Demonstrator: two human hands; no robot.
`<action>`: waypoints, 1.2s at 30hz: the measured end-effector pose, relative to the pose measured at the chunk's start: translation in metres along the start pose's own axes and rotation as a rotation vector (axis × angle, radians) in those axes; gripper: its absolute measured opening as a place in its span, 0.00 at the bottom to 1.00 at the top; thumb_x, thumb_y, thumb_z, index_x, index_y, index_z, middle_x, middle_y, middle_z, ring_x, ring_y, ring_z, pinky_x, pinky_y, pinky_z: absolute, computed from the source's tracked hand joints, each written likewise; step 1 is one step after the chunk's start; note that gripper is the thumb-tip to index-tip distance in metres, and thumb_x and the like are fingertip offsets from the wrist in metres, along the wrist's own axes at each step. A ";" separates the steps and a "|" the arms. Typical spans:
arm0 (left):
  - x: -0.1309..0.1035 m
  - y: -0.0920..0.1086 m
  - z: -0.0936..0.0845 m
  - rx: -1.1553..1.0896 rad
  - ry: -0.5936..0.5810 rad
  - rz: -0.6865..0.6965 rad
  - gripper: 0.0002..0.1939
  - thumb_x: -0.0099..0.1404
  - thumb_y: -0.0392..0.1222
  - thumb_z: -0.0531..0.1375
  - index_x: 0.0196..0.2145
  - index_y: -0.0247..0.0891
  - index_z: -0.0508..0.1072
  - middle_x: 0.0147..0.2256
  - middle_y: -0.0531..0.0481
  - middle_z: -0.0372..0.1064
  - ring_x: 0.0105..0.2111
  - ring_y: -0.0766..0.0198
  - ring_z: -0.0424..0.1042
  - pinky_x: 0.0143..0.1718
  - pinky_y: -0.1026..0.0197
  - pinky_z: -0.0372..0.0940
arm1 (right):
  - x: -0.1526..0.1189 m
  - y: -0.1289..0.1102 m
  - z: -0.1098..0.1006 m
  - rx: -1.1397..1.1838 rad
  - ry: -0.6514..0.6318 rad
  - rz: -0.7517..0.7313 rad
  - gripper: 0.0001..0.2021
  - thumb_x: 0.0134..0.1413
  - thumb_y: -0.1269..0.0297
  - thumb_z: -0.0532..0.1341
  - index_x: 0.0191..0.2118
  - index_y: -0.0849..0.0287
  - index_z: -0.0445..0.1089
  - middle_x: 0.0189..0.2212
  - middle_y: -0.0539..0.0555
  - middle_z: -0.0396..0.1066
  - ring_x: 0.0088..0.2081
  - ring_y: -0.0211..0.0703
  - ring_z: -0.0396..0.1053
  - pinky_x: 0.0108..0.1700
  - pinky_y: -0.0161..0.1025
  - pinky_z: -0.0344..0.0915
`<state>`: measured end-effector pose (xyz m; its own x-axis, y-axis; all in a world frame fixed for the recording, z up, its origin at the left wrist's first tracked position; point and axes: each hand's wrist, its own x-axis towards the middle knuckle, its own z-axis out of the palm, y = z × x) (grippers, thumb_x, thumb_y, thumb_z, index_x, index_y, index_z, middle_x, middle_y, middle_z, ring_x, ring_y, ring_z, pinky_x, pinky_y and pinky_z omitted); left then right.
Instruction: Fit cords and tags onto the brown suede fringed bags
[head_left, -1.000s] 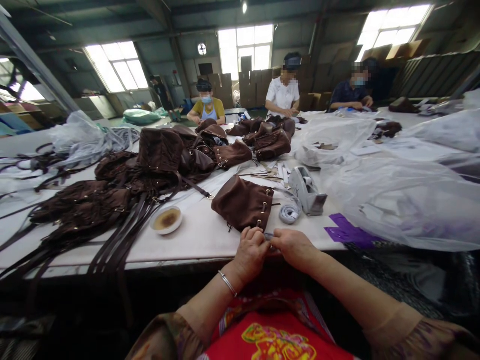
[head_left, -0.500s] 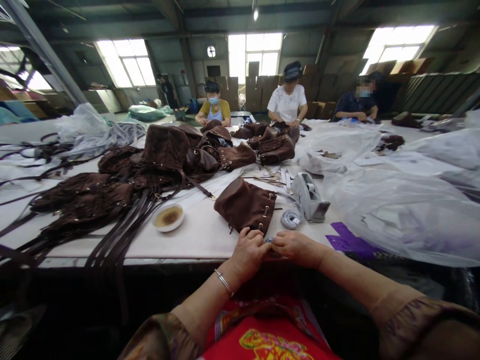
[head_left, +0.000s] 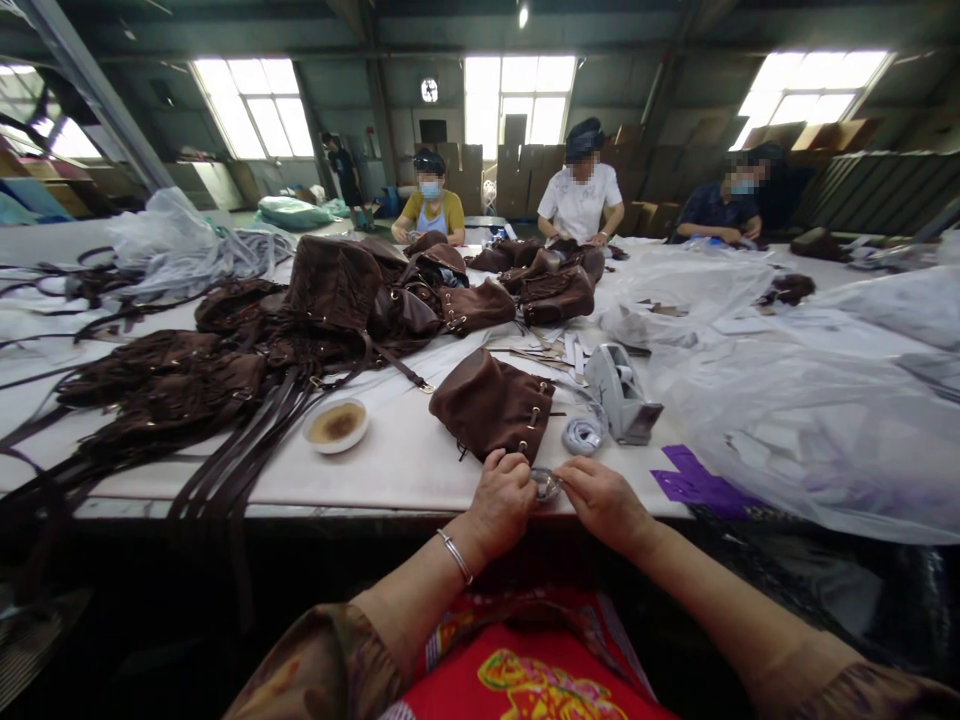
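Note:
My left hand [head_left: 501, 503] and my right hand [head_left: 604, 502] meet at the near edge of the white table [head_left: 405, 470], both pinching a small clear roll of tape [head_left: 545, 485] between their fingertips. A silver bangle circles my left wrist. Just beyond my hands lies a brown suede drawstring bag [head_left: 491, 405] with metal fittings. A grey tape dispenser [head_left: 619, 393] and a small coil of grey-white cord [head_left: 583, 435] sit to the right of the bag.
A small white dish of brown liquid [head_left: 335, 425] sits left of the bag. Several brown bags and long straps [head_left: 247, 350] are heaped to the left; clear plastic sheets [head_left: 810, 400] cover the right. Purple paper [head_left: 694, 475] lies by the edge. Three people work at the far side.
My hands stayed together at the table edge and drew slightly apart, so the small tape roll now shows between them. The view shifted a little.

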<state>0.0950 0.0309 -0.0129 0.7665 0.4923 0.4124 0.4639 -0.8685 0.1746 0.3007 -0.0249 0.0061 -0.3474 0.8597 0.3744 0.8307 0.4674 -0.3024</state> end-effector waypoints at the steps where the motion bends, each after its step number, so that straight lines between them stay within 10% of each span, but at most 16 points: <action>1: -0.001 0.000 0.002 -0.002 0.013 0.001 0.04 0.67 0.37 0.57 0.37 0.38 0.73 0.36 0.47 0.68 0.48 0.55 0.63 0.57 0.47 0.51 | -0.003 -0.004 0.001 0.016 -0.011 0.024 0.11 0.65 0.69 0.53 0.47 0.59 0.71 0.39 0.57 0.70 0.42 0.45 0.67 0.46 0.40 0.65; 21: 0.016 -0.009 -0.017 0.004 -0.167 0.057 0.03 0.65 0.40 0.62 0.35 0.40 0.74 0.38 0.47 0.64 0.41 0.57 0.61 0.40 0.54 0.60 | -0.006 0.002 0.022 0.090 0.000 -0.046 0.11 0.64 0.71 0.53 0.42 0.60 0.73 0.34 0.56 0.67 0.38 0.45 0.64 0.42 0.41 0.66; 36: 0.008 -0.019 -0.003 -0.053 0.016 -0.051 0.06 0.64 0.30 0.57 0.35 0.38 0.72 0.39 0.46 0.63 0.41 0.58 0.61 0.43 0.53 0.61 | -0.020 0.040 0.008 0.157 0.393 0.293 0.10 0.61 0.69 0.56 0.45 0.58 0.73 0.44 0.60 0.72 0.48 0.50 0.71 0.52 0.48 0.69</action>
<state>0.0911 0.0510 -0.0098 0.7355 0.5350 0.4157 0.4773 -0.8446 0.2425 0.3371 -0.0221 -0.0204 0.1051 0.8307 0.5467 0.7830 0.2698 -0.5605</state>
